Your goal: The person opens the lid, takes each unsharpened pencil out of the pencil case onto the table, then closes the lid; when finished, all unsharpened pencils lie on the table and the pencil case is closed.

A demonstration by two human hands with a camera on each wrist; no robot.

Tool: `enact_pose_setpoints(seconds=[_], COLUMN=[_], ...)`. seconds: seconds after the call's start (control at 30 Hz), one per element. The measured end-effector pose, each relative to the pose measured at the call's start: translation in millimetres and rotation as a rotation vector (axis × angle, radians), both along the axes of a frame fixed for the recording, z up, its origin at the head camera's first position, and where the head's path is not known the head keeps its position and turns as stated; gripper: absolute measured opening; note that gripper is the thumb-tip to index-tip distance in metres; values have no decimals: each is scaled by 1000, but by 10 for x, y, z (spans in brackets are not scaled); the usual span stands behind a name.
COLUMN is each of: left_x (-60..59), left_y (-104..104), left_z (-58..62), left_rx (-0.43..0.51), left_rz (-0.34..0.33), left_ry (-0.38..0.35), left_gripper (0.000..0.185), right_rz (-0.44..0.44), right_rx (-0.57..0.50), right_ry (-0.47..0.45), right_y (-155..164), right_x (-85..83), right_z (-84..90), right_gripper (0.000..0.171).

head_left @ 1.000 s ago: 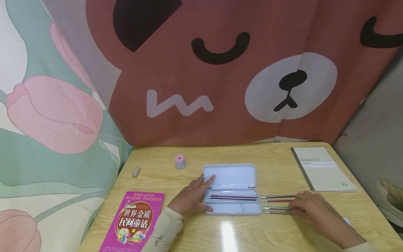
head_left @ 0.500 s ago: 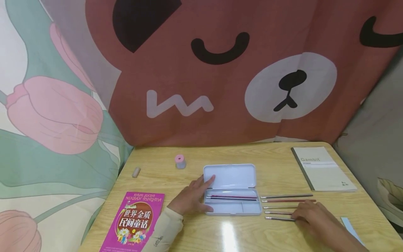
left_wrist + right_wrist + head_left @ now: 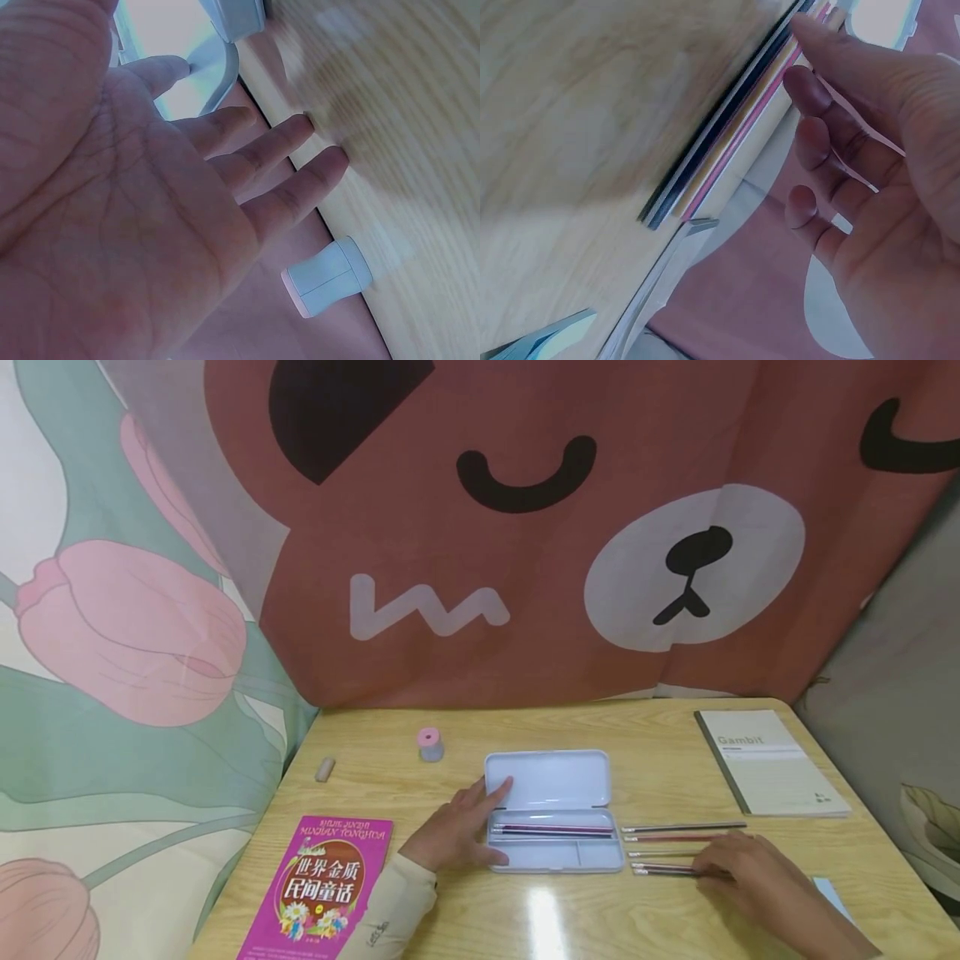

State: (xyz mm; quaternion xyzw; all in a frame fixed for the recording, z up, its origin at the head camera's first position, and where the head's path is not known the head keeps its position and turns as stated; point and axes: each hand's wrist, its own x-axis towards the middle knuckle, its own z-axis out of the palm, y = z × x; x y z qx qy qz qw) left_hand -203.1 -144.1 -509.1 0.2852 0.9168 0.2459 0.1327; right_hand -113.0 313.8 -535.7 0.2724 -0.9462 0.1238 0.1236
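Note:
My left hand (image 3: 457,831) lies against the left side of an open white pencil case (image 3: 551,781). Its index finger touches the lid and its thumb is at the near tray edge; in the left wrist view the fingers (image 3: 281,202) are spread. Several pencils (image 3: 555,831) lie in the case's back compartment. To the right of the case, more pencils (image 3: 675,838) lie side by side on the table. My right hand (image 3: 750,877), fingers bent, pinches at the right part of the nearest pencils (image 3: 663,870), covering their far ends.
A pink-topped pencil sharpener (image 3: 430,745) and a small eraser (image 3: 324,769) are at the back left. A magenta storybook (image 3: 318,885) lies front left, a notebook (image 3: 772,764) back right. Beside my right wrist is a pale blue strip (image 3: 831,893). A bear-print cloth (image 3: 525,568) hangs behind the table.
My right hand shifted toward me, then slightly back. The nearest pencil, apart half a second ago, now lies close against its neighbour. My left hand and the case stayed put.

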Motion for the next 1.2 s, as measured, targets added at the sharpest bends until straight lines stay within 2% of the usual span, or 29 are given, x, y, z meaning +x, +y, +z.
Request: enact_pose_setpoints(seconds=[0.1,0.33,0.4,0.5,0.6,0.87,1.1,1.2], left_x=[-7,-16,-19,-22,-23,-14,0,4], left_y=[-2,5,6,5,4,7,4,2], left_z=[-20,-38,-38,-39,-47,-49,-1,5], left_rx=[-2,-12,-12,-18,-19,-18,-11,-4], left_rz=[0,7,10,10,13,11,4,2], left_ry=[-2,-10,-12,-9,-9,3,15,10], left_gripper=[113,113,112,113,113,113,112,112], right_rz=[12,-96,-96,-73,-35,73,72,93], right_rx=[-23,28,16,7,-2,-29,-45,-59], right_ry=[47,63,61,70,40,-5,-102,-95], right_y=[-71,-397,-506,-679,-866,-1262,-1463,-1515], right_x=[-30,-98,-146,-241,-345,-562,-666,-683], right_z=[23,168,221,269,289,204,140,104], right_gripper=[32,24,23,21,17,14,15,13])
